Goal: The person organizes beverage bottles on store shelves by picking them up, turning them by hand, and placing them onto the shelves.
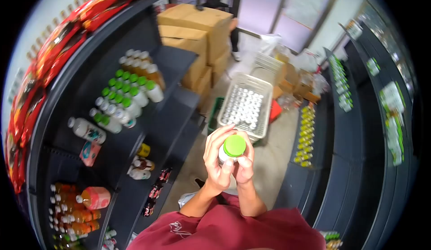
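Between both hands, in front of my chest, is a white bottle with a wide green cap (234, 146). My left hand (216, 158) wraps around its left side, with the thumb near the front. From the other side my right hand (245, 160) closes on it, its thumb also at the front below the cap. The bottle's lower part is hidden by my fingers. Just beyond my hands, a pale plastic crate (271, 98) holds many white-capped bottles (244, 106).
Dark shelves (173, 115) at left carry green-capped white bottles (134, 95) and orange drinks (83, 216). Cardboard boxes (197, 18) are stacked behind, near a partly hidden person (234, 39). Shelves at right (323, 160) hold yellow-capped bottles (305, 135) and green-capped bottles (340, 84).
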Tool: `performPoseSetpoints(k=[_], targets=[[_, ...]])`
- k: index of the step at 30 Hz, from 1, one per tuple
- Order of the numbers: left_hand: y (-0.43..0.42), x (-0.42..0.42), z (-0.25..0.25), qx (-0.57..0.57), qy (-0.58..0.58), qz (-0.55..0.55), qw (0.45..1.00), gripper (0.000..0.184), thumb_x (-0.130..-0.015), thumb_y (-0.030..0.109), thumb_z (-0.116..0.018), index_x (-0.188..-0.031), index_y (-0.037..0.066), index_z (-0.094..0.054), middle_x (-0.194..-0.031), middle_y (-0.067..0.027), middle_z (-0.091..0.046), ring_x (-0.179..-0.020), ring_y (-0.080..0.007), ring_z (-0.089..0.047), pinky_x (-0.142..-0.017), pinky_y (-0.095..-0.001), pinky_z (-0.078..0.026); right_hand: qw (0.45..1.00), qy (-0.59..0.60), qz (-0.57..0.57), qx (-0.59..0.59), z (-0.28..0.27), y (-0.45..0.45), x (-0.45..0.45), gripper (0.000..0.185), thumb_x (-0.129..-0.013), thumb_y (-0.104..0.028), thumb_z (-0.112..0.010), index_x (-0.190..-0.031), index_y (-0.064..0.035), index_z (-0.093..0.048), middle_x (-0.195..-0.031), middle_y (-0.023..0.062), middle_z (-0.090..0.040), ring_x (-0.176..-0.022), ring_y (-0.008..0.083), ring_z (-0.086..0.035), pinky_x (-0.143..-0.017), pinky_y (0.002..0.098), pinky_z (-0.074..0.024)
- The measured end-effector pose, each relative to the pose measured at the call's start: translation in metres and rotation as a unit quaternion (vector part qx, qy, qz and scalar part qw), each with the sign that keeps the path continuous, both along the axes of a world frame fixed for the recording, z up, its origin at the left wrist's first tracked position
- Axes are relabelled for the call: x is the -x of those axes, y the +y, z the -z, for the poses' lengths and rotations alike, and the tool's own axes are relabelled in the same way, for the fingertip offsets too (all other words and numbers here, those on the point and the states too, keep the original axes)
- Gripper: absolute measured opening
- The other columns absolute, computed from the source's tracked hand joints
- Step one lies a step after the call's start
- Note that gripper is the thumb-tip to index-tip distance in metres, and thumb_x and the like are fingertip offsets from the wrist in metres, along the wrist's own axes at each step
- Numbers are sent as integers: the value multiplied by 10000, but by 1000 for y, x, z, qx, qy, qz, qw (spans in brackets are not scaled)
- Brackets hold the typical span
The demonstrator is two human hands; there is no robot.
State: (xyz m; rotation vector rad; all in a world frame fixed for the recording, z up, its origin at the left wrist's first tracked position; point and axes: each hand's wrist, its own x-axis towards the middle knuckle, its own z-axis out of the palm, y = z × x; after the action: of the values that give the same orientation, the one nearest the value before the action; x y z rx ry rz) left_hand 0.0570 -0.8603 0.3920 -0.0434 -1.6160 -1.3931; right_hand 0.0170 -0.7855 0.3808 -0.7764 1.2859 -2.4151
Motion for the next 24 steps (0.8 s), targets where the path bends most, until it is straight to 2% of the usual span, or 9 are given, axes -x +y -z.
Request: performPoseSetpoints(k=[3,5,10,14,17,21,22,23,24], targets=[[69,12,0,20,6,83,996,552,-875,363,-522,-1211,-74,-542,-1242,-268,-561,-1139,-384,-545,-1006,-461,-389,995,18,93,4,-1,74,4,553,-755,-388,-569,-1104,42,-553,-1078,91,-567,-966,169,-556,-852,296,-439],[111,9,-2,22,-16,120,992,592,-891,420,-482,-1200,-83,-527,-1278,-278,-522,-1170,-358,-534,-1012,-450,-397,990,32,135,-5,-7,118,-4,557,-760,-389,-575,-1109,43,-550,-1053,101,-572,-950,176,-558,-837,298,-441],[208,5,-9,13,15,216,976,542,-897,398,-514,-1186,-59,-549,-1229,-267,-561,-1113,-365,-566,-993,-457,-406,963,90,254,-1,-16,215,-22,542,-770,-392,-587,-1094,41,-549,-983,110,-582,-879,189,-565,-777,306,-450],[287,-4,-11,31,27,320,947,529,-904,391,-509,-1198,-47,-545,-1231,-266,-558,-1129,-371,-556,-1000,-461,-397,928,131,348,2,-10,296,-41,544,-777,-408,-598,-1079,41,-546,-934,105,-583,-812,190,-559,-729,296,-451],[336,-16,-3,45,4,408,912,616,-884,426,-486,-1256,-65,-491,-1309,-278,-493,-1194,-355,-512,-1040,-461,-362,903,146,404,-9,-12,351,-62,558,-781,-425,-602,-1068,51,-546,-902,110,-579,-791,194,-551,-723,296,-449],[395,-30,-4,13,29,498,866,609,-882,453,-473,-1242,-36,-488,-1296,-283,-485,-1204,-367,-492,-1033,-478,-362,828,228,508,-62,-20,407,-87,545,-804,-417,-583,-1049,69,-554,-921,161,-600,-806,265,-585,-733,349,-459],[405,-36,0,-10,13,520,854,614,-878,475,-461,-1235,-25,-480,-1300,-287,-472,-1202,-374,-484,-1032,-489,-360,820,232,518,-73,-21,417,-95,520,-798,-388,-574,-1055,64,-559,-941,187,-604,-819,317,-599,-741,373,-465],[411,-37,-3,27,11,523,852,642,-876,496,-437,-1252,-23,-468,-1317,-287,-455,-1199,-373,-482,-1031,-499,-360,807,234,534,-87,-20,427,-102,514,-793,-380,-574,-1058,60,-559,-943,189,-603,-821,327,-598,-745,377,-466],[424,-40,-3,15,21,545,838,616,-883,466,-448,-1254,-25,-463,-1303,-285,-459,-1188,-366,-492,-1016,-494,-375,795,237,549,-102,-18,439,-108,508,-787,-371,-574,-1060,56,-560,-944,190,-601,-823,336,-598,-749,381,-467]])
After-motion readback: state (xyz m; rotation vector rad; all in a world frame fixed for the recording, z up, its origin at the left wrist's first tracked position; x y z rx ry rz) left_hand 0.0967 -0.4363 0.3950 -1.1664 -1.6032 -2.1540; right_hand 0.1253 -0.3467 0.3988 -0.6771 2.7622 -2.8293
